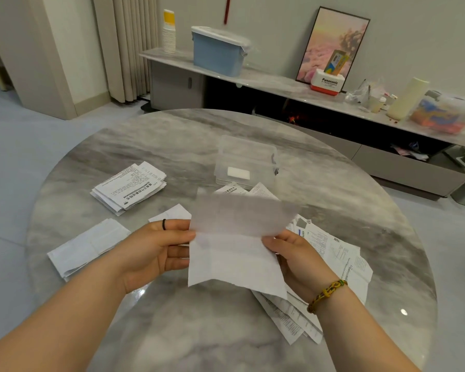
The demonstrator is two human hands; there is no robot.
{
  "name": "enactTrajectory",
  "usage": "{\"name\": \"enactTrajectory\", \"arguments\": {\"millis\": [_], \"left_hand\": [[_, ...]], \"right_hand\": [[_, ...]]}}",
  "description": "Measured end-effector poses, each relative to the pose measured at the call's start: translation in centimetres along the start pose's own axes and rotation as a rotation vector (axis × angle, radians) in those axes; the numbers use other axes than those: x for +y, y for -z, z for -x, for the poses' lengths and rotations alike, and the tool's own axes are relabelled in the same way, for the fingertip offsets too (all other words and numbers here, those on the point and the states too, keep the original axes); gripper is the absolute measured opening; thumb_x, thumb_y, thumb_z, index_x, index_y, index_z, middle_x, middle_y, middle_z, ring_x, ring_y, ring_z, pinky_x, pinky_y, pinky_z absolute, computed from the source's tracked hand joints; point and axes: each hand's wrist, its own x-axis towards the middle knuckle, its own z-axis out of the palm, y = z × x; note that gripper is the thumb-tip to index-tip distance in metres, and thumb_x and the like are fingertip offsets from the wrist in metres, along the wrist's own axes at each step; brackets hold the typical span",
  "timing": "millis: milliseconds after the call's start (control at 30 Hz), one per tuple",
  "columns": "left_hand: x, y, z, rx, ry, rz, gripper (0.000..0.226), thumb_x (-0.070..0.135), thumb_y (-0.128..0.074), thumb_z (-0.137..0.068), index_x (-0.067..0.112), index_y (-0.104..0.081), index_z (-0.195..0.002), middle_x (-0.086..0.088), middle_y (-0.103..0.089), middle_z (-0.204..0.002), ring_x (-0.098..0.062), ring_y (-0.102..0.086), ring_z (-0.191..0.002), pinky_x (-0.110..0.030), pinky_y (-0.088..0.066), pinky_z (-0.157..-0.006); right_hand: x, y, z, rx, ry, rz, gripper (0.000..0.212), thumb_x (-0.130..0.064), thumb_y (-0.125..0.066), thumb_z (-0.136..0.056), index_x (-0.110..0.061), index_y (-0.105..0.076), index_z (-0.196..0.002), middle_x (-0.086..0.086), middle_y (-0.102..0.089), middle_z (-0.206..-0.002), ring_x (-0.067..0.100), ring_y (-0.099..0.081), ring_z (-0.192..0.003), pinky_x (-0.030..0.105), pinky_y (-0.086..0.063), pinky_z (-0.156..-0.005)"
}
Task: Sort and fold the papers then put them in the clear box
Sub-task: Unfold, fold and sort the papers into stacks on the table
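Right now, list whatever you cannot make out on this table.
- Head view: the held sheet has its top half motion-blurred; print unreadable.
- Head view: the loose pile is partly covered by that sheet and the right hand.
- Head view: the white piece in the clear box is too small to identify.

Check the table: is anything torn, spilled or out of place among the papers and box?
Nothing looks spilled or clearly torn. The loose papers under the held sheet lie splayed and overlapping, unlike the folded printed stack and white stack on the left. The clear box holds only one folded piece.
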Motion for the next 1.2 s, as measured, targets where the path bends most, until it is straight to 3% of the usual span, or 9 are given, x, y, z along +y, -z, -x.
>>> {"name": "enactTrajectory", "arguments": {"millis": [100, 200, 300, 400, 467, 567, 800, 1033, 1200], "left_hand": [[0.0, 0.1, 0.0, 0.043, -0.005, 0.012, 0.039, -0.009, -0.040, -0.089, 0.006, -0.070, -0.068, -0.006, -0.069, -0.057, -0.012, -0.063, -0.043, -0.017, -0.048, -0.037], [0.1, 0.1, 0.0, 0.054, -0.026, -0.027, 0.035, -0.010, -0.043, -0.085, 0.003, -0.069, -0.067, -0.009, -0.070, -0.060, -0.015, -0.066, -0.047, -0.019, -0.049, -0.039], [-0.1, 0.0, 0.0, 0.081, -0.059, -0.107, 0.018, -0.002, -0.060, -0.079, 0.006, -0.072, -0.068, -0.009, -0.072, -0.068, -0.014, -0.068, -0.054, -0.020, -0.051, -0.043], [-0.6, -0.3, -0.3, 0.163, -0.102, -0.168, 0.012, 0.003, -0.059, -0.084, 0.008, -0.067, -0.077, 0.000, -0.072, -0.063, -0.007, -0.066, -0.052, -0.017, -0.051, -0.045], [-0.9, -0.5, -0.5, 0.255, -0.148, -0.174, 0.016, -0.004, -0.060, -0.082, 0.010, -0.064, -0.074, 0.004, -0.069, -0.056, -0.002, -0.063, -0.046, -0.014, -0.048, -0.042], [-0.9, -0.8, -0.5, 0.351, -0.215, -0.189, 0.023, -0.007, -0.061, -0.081, 0.015, -0.060, -0.077, -0.003, -0.063, -0.070, 0.002, -0.059, -0.041, -0.011, -0.045, -0.039], [-1.1, -0.8, -0.5, 0.403, -0.290, -0.288, 0.027, -0.005, -0.062, -0.080, 0.021, -0.057, -0.078, -0.003, -0.059, -0.075, -0.014, -0.058, -0.063, -0.012, -0.047, -0.040], [-0.5, 0.0, 0.1, 0.360, -0.326, -0.394, 0.019, 0.005, -0.056, -0.088, 0.023, -0.059, -0.081, 0.002, -0.065, -0.078, -0.009, -0.061, -0.071, -0.009, -0.050, -0.047], [0.8, 3.7, 1.2, 0.535, -0.395, -0.564, 0.014, 0.014, -0.053, -0.090, 0.023, -0.061, -0.082, 0.009, -0.065, -0.076, -0.002, -0.061, -0.070, -0.021, -0.046, -0.071]], "right_hand": [[-0.3, -0.1, 0.2, -0.002, 0.022, 0.014, 0.041, 0.004, -0.047, -0.088, -0.019, -0.070, -0.062, -0.002, -0.068, -0.062, 0.008, -0.061, -0.053, 0.017, -0.047, -0.045], [-0.4, -0.2, 0.3, -0.017, 0.018, 0.015, 0.044, 0.007, -0.048, -0.086, -0.019, -0.070, -0.059, -0.002, -0.071, -0.068, 0.007, -0.067, -0.059, 0.017, -0.052, -0.050], [-0.3, -0.4, 0.2, 0.002, 0.009, 0.040, 0.035, 0.005, -0.049, -0.088, -0.020, -0.069, -0.074, -0.003, -0.071, -0.070, 0.005, -0.067, -0.059, 0.017, -0.053, -0.052], [-0.1, -0.4, -0.1, 0.025, -0.007, 0.007, 0.026, -0.004, -0.046, -0.092, -0.025, -0.061, -0.095, -0.006, -0.073, -0.069, 0.008, -0.068, -0.063, 0.021, -0.055, -0.059], [-0.1, -0.3, -0.2, 0.037, -0.041, -0.045, 0.019, -0.015, -0.041, -0.096, -0.022, -0.059, -0.098, -0.004, -0.073, -0.070, 0.012, -0.067, -0.062, 0.027, -0.053, -0.063], [-0.1, -0.3, -0.1, -0.041, -0.106, -0.045, 0.025, -0.026, -0.037, -0.097, -0.017, -0.060, -0.095, 0.000, -0.074, -0.075, 0.013, -0.068, -0.060, 0.026, -0.055, -0.053], [0.7, -0.9, 0.1, -0.054, -0.057, 0.243, 0.019, -0.003, -0.048, -0.091, -0.009, -0.065, -0.085, 0.003, -0.071, -0.071, 0.010, -0.059, -0.045, 0.017, -0.042, -0.039], [0.4, -2.1, -0.8, 0.026, -0.044, 0.247, 0.025, 0.003, -0.041, -0.092, -0.011, -0.059, -0.082, -0.002, -0.068, -0.063, 0.007, -0.049, -0.038, 0.016, -0.033, -0.038], [-0.9, -3.7, -2.8, 0.087, -0.022, 0.250, 0.028, 0.003, -0.041, -0.092, -0.013, -0.057, -0.077, 0.001, -0.065, -0.067, 0.008, -0.049, -0.042, 0.016, -0.034, -0.041]]}}
